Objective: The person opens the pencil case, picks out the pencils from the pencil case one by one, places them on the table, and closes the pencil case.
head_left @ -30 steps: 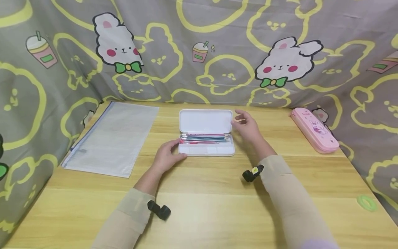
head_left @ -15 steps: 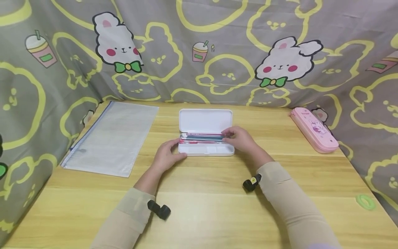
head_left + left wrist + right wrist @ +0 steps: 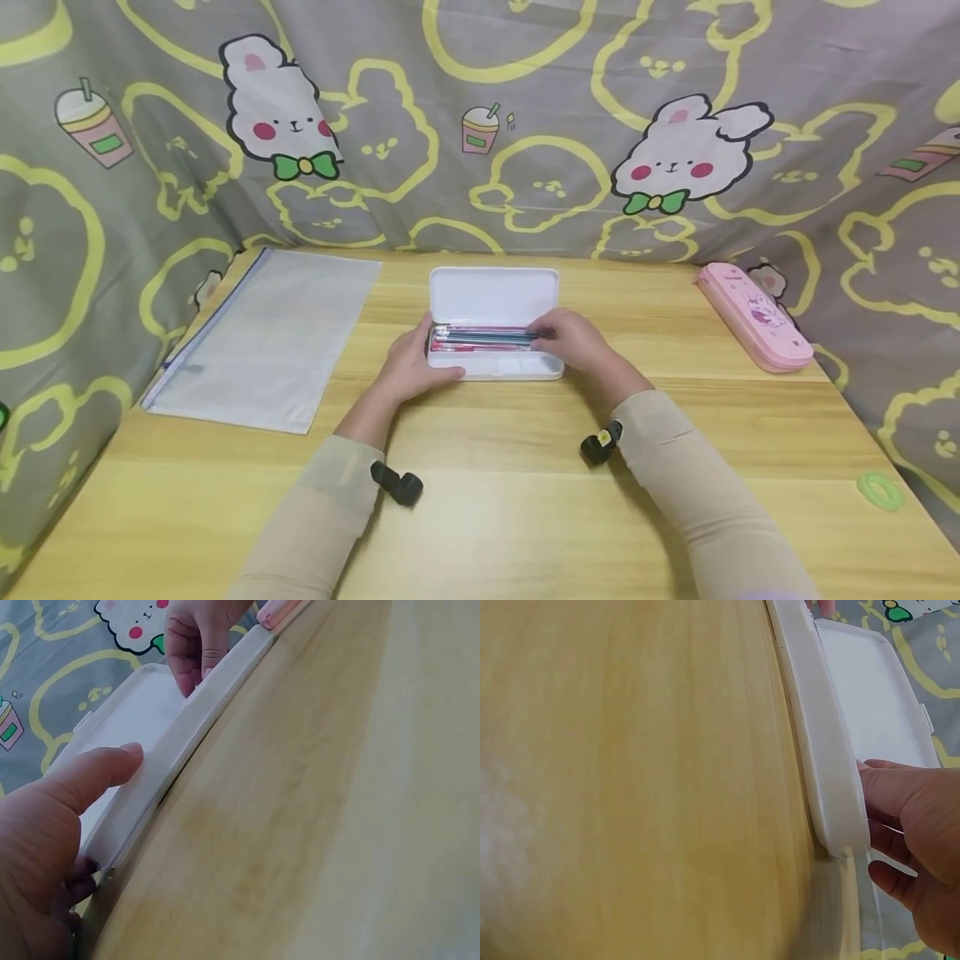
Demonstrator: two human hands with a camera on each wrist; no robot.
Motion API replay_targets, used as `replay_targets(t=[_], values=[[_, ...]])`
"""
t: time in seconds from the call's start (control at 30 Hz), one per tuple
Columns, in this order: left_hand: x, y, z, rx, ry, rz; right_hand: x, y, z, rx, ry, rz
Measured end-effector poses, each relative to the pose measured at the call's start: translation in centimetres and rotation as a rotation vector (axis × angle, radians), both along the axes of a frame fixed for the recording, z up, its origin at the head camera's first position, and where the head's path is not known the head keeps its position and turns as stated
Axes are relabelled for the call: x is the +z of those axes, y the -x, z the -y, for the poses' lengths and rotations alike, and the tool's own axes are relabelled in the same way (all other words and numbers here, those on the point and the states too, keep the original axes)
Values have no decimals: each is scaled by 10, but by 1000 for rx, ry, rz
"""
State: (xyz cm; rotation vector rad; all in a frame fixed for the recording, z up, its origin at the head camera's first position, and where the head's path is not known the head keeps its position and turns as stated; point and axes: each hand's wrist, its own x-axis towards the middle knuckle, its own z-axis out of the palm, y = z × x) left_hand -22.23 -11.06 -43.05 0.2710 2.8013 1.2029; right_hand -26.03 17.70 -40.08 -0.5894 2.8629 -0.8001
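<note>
A white pencil case (image 3: 480, 365) lies on the table with its lid (image 3: 495, 292) raised at the back. Inside it several dark and pink pencils (image 3: 487, 337) lie side by side, a red pen (image 3: 459, 348) in front of them. My left hand (image 3: 416, 362) grips the case's left end, thumb along the front wall and fingers around the corner. Over the right end, my right hand (image 3: 573, 340) reaches in from the side and pinches at the pencils' right ends; its fingertips are hidden behind the case wall in the right wrist view.
To the left lies a flat translucent zip bag (image 3: 262, 342). A pink zipped pencil pouch (image 3: 756, 317) with a rabbit print is at the back right, and a green ring (image 3: 881, 492) near the right edge. A patterned curtain (image 3: 547, 183) hangs around the wooden table (image 3: 495, 500).
My right hand has come from beside the raised lid down and left onto the pencils' ends. My left hand has slid slightly further around the case's left end.
</note>
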Motion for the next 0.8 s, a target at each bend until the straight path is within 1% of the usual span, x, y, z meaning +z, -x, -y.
replay_targets(t=[0.1,0.27,0.43,0.6,0.8], values=[[0,0,0,-4,27,21,0,0,2,10,-32,-4],[-1,2,0,-14,35,15,2,1,5,25,-81,-35],[-2,2,0,-15,39,20,-1,2,5,34,-111,-59],[-2,2,0,-19,23,32,-3,3,6,46,-119,-80],[-2,2,-1,-26,21,33,-3,4,6,42,-108,-70]])
